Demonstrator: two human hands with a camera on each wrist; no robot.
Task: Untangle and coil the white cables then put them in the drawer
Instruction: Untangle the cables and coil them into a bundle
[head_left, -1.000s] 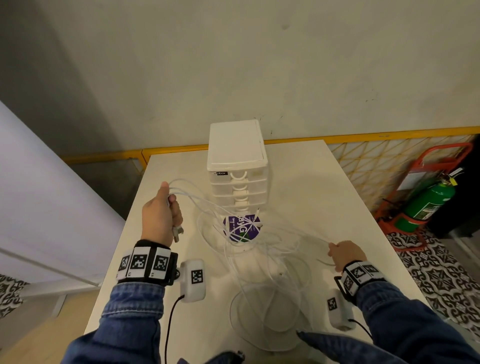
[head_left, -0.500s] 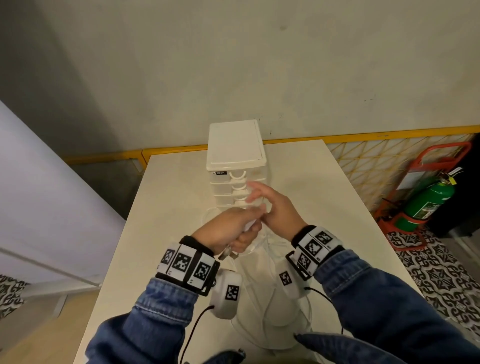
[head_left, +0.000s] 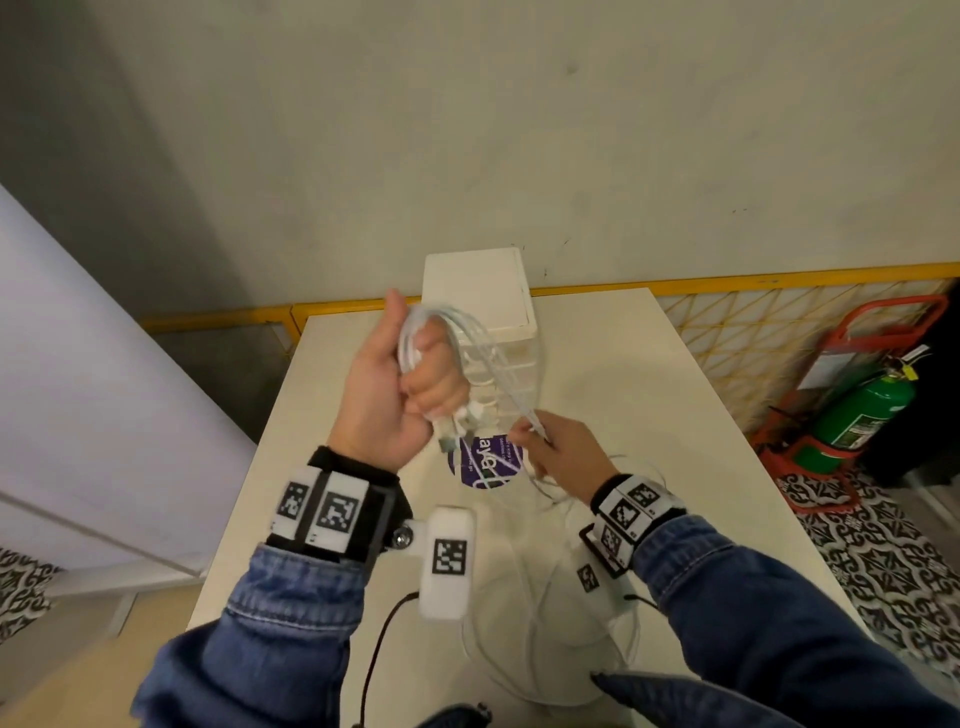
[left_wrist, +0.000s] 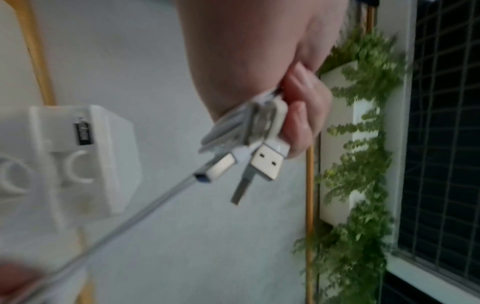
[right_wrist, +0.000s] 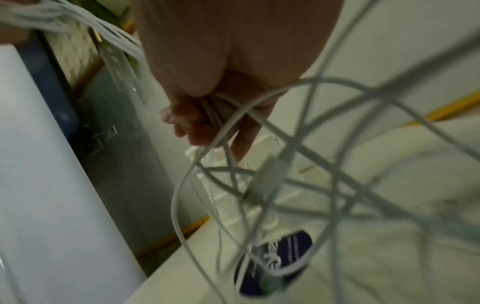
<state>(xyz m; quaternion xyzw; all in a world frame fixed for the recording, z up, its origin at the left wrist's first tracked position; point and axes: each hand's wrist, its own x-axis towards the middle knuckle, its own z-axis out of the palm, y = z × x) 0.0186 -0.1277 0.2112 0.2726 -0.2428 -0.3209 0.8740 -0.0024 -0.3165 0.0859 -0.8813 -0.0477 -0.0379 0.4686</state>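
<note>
Over the white table (head_left: 649, 374) my left hand (head_left: 395, 384) clenched the cables (head_left: 467, 332) to keep loops gathered; my right hand (head_left: 561, 452) pinched trailing strands, feeding slack

drawer unit (head_left: 480, 291) on table (head_left: 649, 395), cables (head_left: 524, 644) before it

White cables (head_left: 470, 338), white drawer unit (head_left: 475, 286), green extinguisher (head_left: 862, 413)

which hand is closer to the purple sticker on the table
Right. The right hand hovers beside the purple sticker, just to its right, pinching cables. The left hand is raised above and left of it.
</note>
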